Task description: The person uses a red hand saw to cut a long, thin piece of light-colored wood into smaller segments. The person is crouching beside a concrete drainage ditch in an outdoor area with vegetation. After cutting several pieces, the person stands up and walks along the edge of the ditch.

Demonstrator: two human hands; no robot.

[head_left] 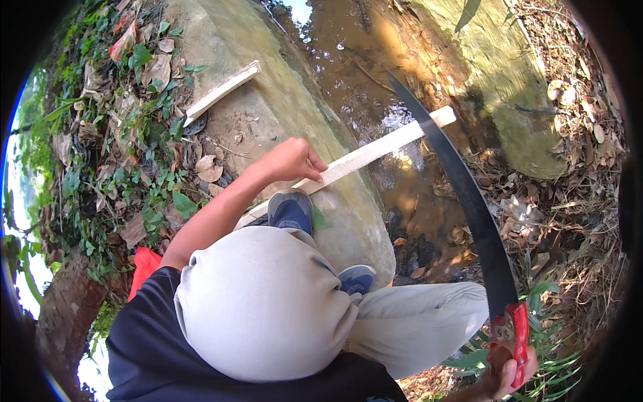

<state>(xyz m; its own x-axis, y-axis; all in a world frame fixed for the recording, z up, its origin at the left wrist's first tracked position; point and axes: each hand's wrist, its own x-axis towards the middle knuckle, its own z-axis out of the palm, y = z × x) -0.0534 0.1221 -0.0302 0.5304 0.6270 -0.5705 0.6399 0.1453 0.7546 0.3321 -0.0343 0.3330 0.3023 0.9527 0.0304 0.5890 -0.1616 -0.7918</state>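
Note:
My left hand (pixel 297 161) is closed on a pale wooden strip (pixel 372 151), its fingers at the strip's edge. The strip slants across a concrete ledge, and its far right end juts out over a muddy channel. My left shoe (pixel 292 210) rests on the strip just nearer to me than the hand. At lower right my right hand (pixel 510 372) is wrapped round the red handle of a curved pruning saw (pixel 469 194). The long dark blade reaches up and left, crossing the view of the strip near its far end; whether they touch I cannot tell.
A shorter piece of wood (pixel 222 92) lies on the concrete ledge (pixel 268 107) farther left. Muddy water (pixel 348 67) runs along the ledge, with a mossy concrete slab (pixel 499 87) beyond it. Leaves and green vines cover the left bank. Something red (pixel 144 268) sits beside my left arm.

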